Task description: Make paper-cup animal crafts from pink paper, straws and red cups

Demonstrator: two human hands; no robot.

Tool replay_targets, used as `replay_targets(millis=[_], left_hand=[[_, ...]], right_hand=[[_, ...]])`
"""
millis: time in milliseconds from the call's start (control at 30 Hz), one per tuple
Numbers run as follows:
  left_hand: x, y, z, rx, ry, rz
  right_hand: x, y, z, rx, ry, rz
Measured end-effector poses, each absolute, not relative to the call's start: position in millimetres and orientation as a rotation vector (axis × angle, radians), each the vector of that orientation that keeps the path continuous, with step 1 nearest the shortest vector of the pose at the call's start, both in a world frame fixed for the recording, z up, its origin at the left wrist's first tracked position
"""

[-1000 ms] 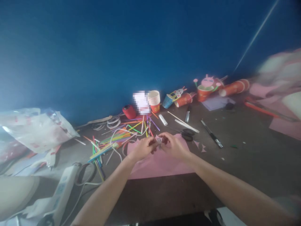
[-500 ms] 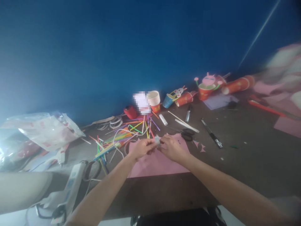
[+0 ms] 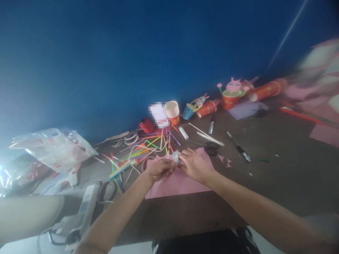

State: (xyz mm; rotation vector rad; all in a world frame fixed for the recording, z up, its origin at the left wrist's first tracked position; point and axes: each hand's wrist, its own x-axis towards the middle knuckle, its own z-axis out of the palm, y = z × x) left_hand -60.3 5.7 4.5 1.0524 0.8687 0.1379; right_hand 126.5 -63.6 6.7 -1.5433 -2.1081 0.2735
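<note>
Over a pink sheet of paper [image 3: 180, 183] with cut-out notches along its far edge, my two hands meet. Between their fingertips is a small whitish, shiny thing [image 3: 176, 156], too small and blurred to name. My left hand [image 3: 161, 168] pinches it from the left with closed fingers. My right hand [image 3: 194, 164] has its fingers bent together against its other side. Black-handled scissors [image 3: 211, 149] lie just beyond the right hand, beside pink paper scraps [image 3: 225, 161].
Left of the paper lie a heap of coloured sticks [image 3: 137, 158], a white cable, a plastic bag [image 3: 60, 148] and a power strip [image 3: 88, 204]. Stacked paper cups [image 3: 173, 114], a glue stick [image 3: 183, 133], decorated cups [image 3: 230, 98] and a pen [image 3: 238, 146] stand or lie farther back and right.
The whitish thing shows more between my fingertips than a second ago. My right hand has flattened and turned over it. The view has shifted slightly.
</note>
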Motion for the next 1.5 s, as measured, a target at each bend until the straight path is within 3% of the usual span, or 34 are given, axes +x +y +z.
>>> replay_targets(millis=[567, 1000, 1167, 1500], left_hand=[[-61.8, 4.5, 15.4, 1.361, 0.838, 0.02], [-58.0, 4.4, 12.8, 1.186, 0.896, 0.154], [-55.6, 12.3, 17.6, 1.14, 0.862, 0.06], [-52.2, 15.1, 22.7, 0.947, 0.875, -0.106]], right_hand=[[125.2, -63.5, 1.4, -1.462, -2.079, 0.36], [136.7, -61.0, -3.0, -1.321, -1.929, 0.422], [140.3, -61.0, 7.0, -1.047, -1.977, 0.479], [145.4, -56.0, 7.0, -0.994, -2.123, 0.323]])
